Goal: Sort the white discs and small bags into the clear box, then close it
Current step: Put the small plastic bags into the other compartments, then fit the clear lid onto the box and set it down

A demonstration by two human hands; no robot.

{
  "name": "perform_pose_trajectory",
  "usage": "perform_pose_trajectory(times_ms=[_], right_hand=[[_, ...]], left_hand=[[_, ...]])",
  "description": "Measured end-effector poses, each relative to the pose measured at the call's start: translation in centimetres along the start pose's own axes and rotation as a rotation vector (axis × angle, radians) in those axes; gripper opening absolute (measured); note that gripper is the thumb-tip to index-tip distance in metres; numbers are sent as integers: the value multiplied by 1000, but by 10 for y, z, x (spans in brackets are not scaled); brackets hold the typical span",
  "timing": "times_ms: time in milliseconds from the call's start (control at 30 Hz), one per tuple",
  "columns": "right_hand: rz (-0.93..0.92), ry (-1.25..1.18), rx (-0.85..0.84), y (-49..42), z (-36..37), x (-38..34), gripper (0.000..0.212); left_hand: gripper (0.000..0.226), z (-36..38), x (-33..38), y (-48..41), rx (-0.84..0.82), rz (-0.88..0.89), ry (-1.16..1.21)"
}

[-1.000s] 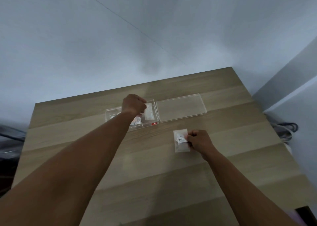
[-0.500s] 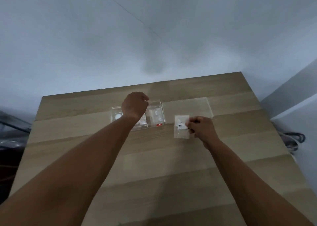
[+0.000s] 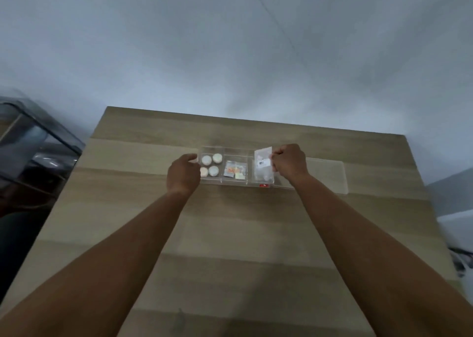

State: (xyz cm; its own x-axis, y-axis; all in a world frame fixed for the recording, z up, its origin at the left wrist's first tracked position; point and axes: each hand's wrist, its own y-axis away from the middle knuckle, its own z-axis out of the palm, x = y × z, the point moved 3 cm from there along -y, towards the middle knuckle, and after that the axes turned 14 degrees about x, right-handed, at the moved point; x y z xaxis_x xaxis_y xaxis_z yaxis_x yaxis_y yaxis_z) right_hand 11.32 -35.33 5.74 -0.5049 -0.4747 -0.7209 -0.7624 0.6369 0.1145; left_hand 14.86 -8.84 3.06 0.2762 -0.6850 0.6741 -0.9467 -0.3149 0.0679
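Note:
The clear box lies open on the wooden table, split into three compartments. Several white discs fill its left compartment. Small bags lie in the middle one. My right hand pinches a clear bag with a white label and holds it over the right compartment. My left hand rests against the box's left end, thumb and fingers around the wall. The box's lid lies flat to the right, still joined to the box.
A grey transparent bin stands off the table's left side. Cables lie on the floor at the right. The table's far edge runs close behind the box, with a white wall beyond.
My right hand lifted the labelled bag off the table and carried it over the box's right compartment. My left hand drew out of the box to its left end.

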Motion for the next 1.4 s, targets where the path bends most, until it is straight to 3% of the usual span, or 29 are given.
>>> perform_pose_trajectory(times_ms=[333,467,600,767,900,1033,1200,1400], right_hand=[[-157,289,43,4,26,-2,12],[-315,367,41,7,30,2,8],[-422,298,90,9,22,4,6],[-306,87,262,2,-19,31,11],[-160,87,407,-7,-64,80,16],[-46,127,425,-12,-98,126,23],[48,182,344,-12,-115,159,32],[29,221,195,-10,-105,168,42]], left_hand=[[30,-3,-10,-4,7,-56,51],[31,-1,-9,-4,6,-54,39],[39,-4,-5,0,48,-45,12],[32,-3,42,25,231,179,132],[25,30,97,72,56,384,376],[22,75,134,119,-186,531,351],[60,133,143,144,-493,414,-59],[78,157,142,144,-510,329,-225]])
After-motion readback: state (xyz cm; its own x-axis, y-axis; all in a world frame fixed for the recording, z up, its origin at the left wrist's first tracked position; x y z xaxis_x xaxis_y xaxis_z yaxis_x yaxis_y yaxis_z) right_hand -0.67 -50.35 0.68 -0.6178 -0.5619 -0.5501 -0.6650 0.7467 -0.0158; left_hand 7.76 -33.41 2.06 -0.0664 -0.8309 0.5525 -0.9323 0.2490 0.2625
